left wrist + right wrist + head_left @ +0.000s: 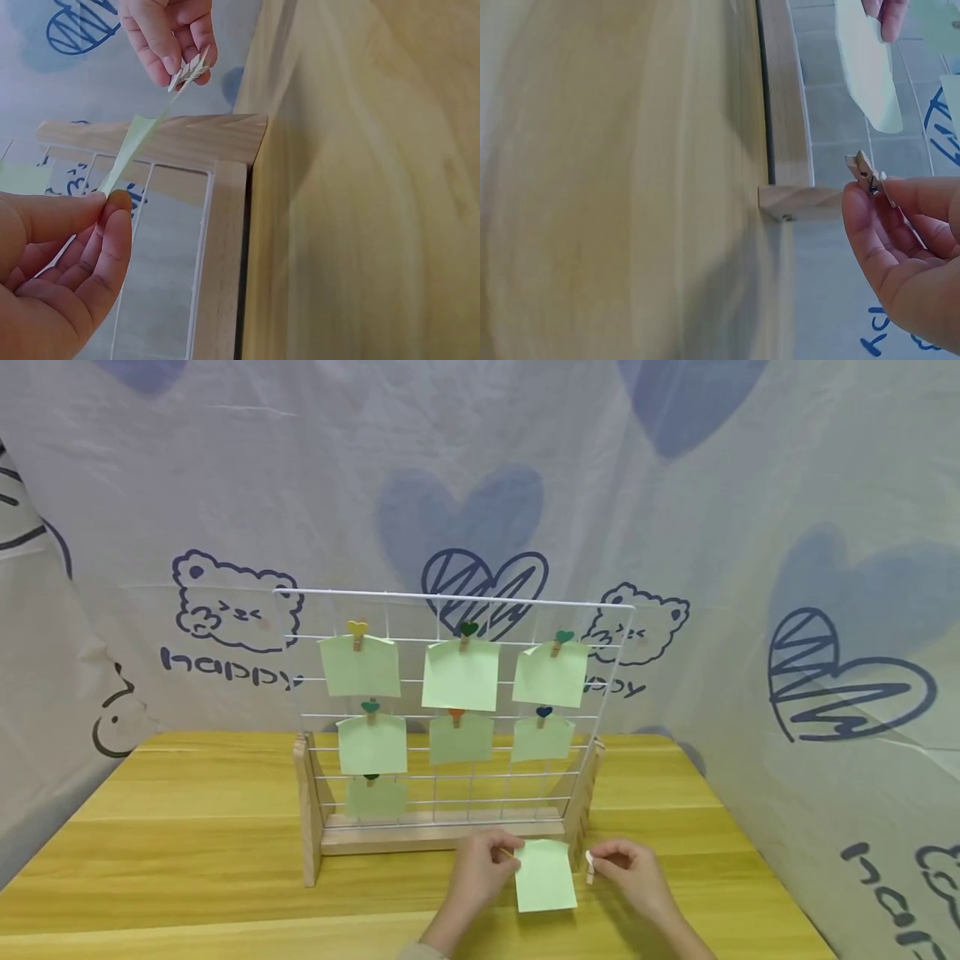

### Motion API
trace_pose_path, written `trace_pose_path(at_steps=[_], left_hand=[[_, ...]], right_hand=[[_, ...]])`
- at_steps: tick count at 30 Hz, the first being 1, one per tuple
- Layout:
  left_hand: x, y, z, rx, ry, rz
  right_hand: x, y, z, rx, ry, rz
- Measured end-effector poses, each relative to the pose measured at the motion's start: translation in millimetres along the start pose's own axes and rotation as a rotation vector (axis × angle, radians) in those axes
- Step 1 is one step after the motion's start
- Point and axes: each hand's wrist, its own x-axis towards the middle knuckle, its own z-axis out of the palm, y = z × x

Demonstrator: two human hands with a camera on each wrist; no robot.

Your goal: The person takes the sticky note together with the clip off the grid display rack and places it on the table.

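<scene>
In the head view, my left hand (478, 870) pinches a pale green paper note (545, 878) by its upper left edge, in front of the rack's lower right part. My right hand (639, 878) is just right of the note, with a small wooden clothespin (590, 868) topped in white between thumb and fingers. The right wrist view shows the clothespin (864, 174) at the fingertips, apart from the note (866, 64). Seen nearly edge-on in the left wrist view, the note (129, 152) extends from my left thumb and fingers toward the right hand.
A white wire grid rack (450, 599) stands on the wooden table (187, 827) in a wooden base (442, 837). Several green notes (461, 681) hang on it from clothespins with coloured hearts. Behind it hangs a printed curtain (330, 502), which also runs along the right side.
</scene>
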Motion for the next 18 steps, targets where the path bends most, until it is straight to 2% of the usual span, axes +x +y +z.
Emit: trace_pose_path(at_steps=[3, 4, 7, 12, 18], left_hand=[[-0.5, 2.2, 4.0, 0.005, -0.028, -0.049], [-0.6, 4.4, 4.8, 0.004, -0.042, -0.095], [-0.6, 5.3, 8.8, 0.011, -0.062, -0.122], [1.0, 0.7, 16.5, 0.018, -0.077, -0.108], [3.8, 0.5, 23.2, 0.024, -0.090, -0.115]], right_hand=[[0.4, 2.0, -5.0, -0.017, -0.027, 0.040], [0.6, 2.7, -6.3, -0.019, -0.036, 0.049], [1.4, 5.3, -9.0, -0.018, -0.068, 0.064], [1.7, 8.8, -12.4, -0.028, -0.133, 0.073], [2.0, 13.1, -14.6, -0.063, -0.152, 0.080]])
